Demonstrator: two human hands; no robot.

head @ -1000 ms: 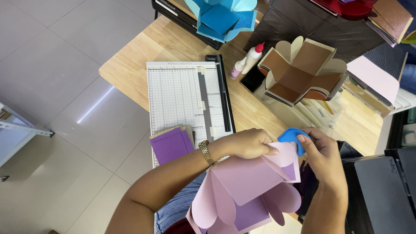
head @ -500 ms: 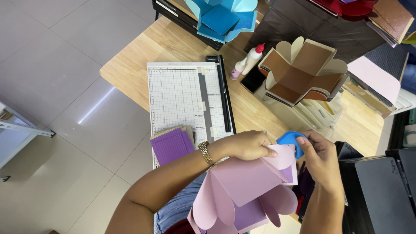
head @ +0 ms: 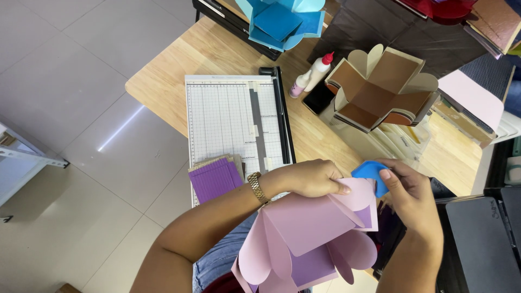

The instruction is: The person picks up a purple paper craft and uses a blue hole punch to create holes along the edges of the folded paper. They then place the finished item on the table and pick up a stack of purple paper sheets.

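Nearest me: pink box, an unfolded card piece with rounded flaps, held low over my lap at the table's near edge.

Left hand: fingers clenched on the box's upper flap, a gold watch on the wrist.

Right hand: fingers grasping a small blue tool, pressed against the corner of that same flap. I cannot tell the tool's kind; the hand hides most of it.

Just left of my left wrist: purple card, a ribbed stack lying on the near end of the paper cutter.

Beyond the cutter, on the wooden table: a glue bottle with a red tip, lying tilted, and beside it a dark phone.

Right of the bottle: brown box, unfolded, flaps spread, standing on clear sleeves.

Far edge: blue box, also unfolded, resting on a black cutter.

Far right: pink sheet and dark card stacks, crowding the table's right side.
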